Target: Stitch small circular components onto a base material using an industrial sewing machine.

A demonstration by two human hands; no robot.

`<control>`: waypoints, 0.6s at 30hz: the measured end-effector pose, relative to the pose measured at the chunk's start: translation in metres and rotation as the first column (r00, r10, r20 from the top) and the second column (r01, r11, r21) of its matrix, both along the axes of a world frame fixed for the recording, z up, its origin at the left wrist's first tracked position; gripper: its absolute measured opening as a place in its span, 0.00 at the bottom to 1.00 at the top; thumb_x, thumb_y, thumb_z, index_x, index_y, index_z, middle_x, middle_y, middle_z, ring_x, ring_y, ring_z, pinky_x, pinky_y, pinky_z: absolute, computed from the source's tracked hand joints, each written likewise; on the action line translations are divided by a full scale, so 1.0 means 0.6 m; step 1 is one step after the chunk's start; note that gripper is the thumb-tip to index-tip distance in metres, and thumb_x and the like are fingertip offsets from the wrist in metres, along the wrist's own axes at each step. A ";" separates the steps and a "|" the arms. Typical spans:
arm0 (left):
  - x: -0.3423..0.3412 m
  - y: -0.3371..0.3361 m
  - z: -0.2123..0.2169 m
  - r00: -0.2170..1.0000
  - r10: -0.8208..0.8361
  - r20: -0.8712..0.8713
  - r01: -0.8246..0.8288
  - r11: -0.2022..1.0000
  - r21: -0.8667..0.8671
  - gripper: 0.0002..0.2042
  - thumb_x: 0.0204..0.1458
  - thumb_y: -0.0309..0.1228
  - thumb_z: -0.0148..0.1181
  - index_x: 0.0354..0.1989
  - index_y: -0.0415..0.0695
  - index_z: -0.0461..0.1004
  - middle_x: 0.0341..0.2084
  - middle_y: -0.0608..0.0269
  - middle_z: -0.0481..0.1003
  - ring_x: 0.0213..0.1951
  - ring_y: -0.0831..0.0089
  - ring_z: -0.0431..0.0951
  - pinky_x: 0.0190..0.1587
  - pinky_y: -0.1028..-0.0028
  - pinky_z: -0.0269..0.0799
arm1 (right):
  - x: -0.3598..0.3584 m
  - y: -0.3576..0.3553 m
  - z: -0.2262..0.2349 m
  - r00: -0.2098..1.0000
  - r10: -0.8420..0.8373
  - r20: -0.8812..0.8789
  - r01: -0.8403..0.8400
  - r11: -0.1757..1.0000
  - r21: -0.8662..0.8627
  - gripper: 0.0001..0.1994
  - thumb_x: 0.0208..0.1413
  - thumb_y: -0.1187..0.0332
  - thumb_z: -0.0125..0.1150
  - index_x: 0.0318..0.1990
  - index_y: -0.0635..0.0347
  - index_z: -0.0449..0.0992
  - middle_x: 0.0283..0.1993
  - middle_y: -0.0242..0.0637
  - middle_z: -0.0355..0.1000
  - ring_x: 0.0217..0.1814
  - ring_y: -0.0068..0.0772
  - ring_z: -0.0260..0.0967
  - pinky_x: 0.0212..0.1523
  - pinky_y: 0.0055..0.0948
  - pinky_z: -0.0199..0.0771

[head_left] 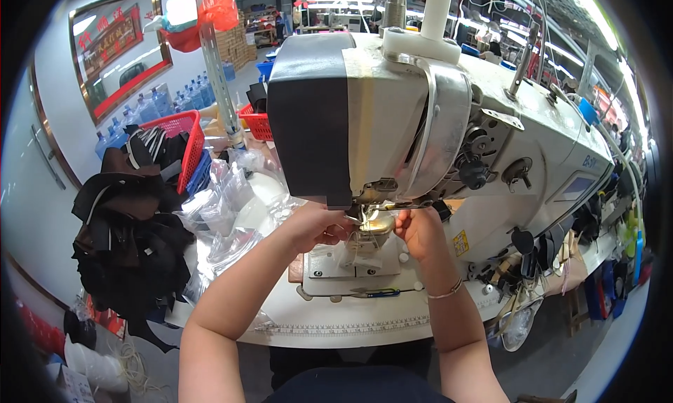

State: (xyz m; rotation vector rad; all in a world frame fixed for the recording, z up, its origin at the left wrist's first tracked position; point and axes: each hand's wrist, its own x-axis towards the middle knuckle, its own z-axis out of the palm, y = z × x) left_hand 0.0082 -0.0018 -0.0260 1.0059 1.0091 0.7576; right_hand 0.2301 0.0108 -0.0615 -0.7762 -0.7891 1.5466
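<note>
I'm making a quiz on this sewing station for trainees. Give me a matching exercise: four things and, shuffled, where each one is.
Things:
1. left hand
2. right hand
3. red basket
4. pile of dark fabric

Places:
A. far left of the table, below the basket
B. right of the needle area
C. upper left, behind the dark pile
D. left of the needle area, under the sewing machine head

Pairs: 1-D, 2-B, 3-C, 4-A

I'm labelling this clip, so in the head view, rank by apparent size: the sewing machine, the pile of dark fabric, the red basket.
1. sewing machine, though it sits nearest the camera
2. pile of dark fabric
3. red basket, partly hidden by fabric
</note>
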 end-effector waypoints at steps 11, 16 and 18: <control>0.013 -0.026 -0.023 0.969 0.108 0.223 -0.113 0.994 0.006 0.05 0.49 0.30 0.51 0.31 0.44 0.71 0.24 0.68 0.71 0.22 0.80 0.72 0.27 0.79 0.67 | -0.014 -0.134 -0.010 0.878 0.069 0.474 -0.189 0.959 0.210 0.05 0.53 0.71 0.54 0.30 0.64 0.70 0.25 0.35 0.71 0.26 0.20 0.67 0.32 0.18 0.68; 0.019 -0.035 -0.035 0.954 0.153 0.258 -0.162 0.987 0.014 0.04 0.49 0.30 0.52 0.30 0.44 0.69 0.24 0.68 0.71 0.22 0.80 0.71 0.27 0.80 0.67 | 0.003 -0.120 -0.003 0.916 0.107 0.386 -0.192 0.963 0.188 0.06 0.53 0.70 0.54 0.30 0.64 0.71 0.23 0.32 0.70 0.24 0.18 0.67 0.29 0.16 0.68; 0.025 -0.042 -0.031 0.947 0.172 0.272 -0.181 0.983 0.011 0.03 0.48 0.30 0.52 0.29 0.44 0.69 0.23 0.68 0.71 0.22 0.80 0.71 0.27 0.80 0.67 | 0.008 -0.116 0.003 0.930 0.133 0.343 -0.191 0.971 0.143 0.07 0.52 0.70 0.55 0.29 0.64 0.71 0.23 0.32 0.69 0.23 0.19 0.66 0.27 0.17 0.68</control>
